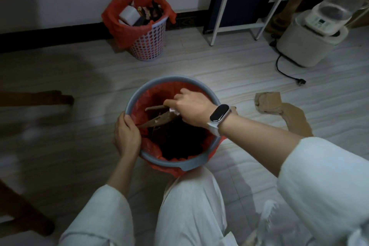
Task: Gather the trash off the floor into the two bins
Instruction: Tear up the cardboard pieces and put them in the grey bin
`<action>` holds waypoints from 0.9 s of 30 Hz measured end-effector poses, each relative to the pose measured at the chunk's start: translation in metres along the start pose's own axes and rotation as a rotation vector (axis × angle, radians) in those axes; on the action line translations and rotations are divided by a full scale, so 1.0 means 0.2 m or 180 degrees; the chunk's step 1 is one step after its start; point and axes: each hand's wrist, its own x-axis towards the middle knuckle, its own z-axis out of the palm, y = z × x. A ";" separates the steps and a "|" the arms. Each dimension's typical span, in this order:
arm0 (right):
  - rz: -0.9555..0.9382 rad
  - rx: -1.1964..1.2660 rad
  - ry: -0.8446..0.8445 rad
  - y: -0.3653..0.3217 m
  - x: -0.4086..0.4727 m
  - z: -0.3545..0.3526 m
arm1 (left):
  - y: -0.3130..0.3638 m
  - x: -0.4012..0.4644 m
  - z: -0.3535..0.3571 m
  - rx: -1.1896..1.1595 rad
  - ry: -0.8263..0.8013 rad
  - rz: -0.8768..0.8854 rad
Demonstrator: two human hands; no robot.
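Note:
A grey bin [169, 163] with a red liner stands on the floor right in front of my knees. My left hand [126, 136] grips its left rim. Over the bin's mouth, my right hand [188, 107] holds brown cardboard pieces [157, 119] and a bit of white paper, which reach down into the bin. A second bin [148, 44], a perforated white basket with a red liner, stands by the far wall and holds wrappers and a white box. Torn cardboard scraps [279, 110] lie on the floor to the right of the grey bin.
A white appliance [308, 40] with a clear bottle on top stands at the right, its black cord and plug [299, 82] trailing across the floor. White frame legs [235, 28] stand by the wall. A wooden furniture leg [40, 98] reaches in from the left.

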 end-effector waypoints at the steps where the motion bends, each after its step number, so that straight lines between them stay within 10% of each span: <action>1: -0.0030 0.0061 -0.0127 -0.02 0.02 0.05 | 0.00 0.00 0.01 -0.0057 0.0041 -0.0022; 10: -0.0028 0.0909 -0.1156 -0.10 0.12 0.39 | 0.00 0.00 0.01 0.0150 0.0091 0.0105; 15: 0.0502 0.2298 0.0369 -0.02 0.05 0.28 | -0.01 -0.01 0.01 0.0302 0.0167 0.0232; 27: 0.1188 0.2429 0.0673 0.37 -0.21 0.15 | 0.13 -0.12 0.03 0.1379 0.0181 0.0999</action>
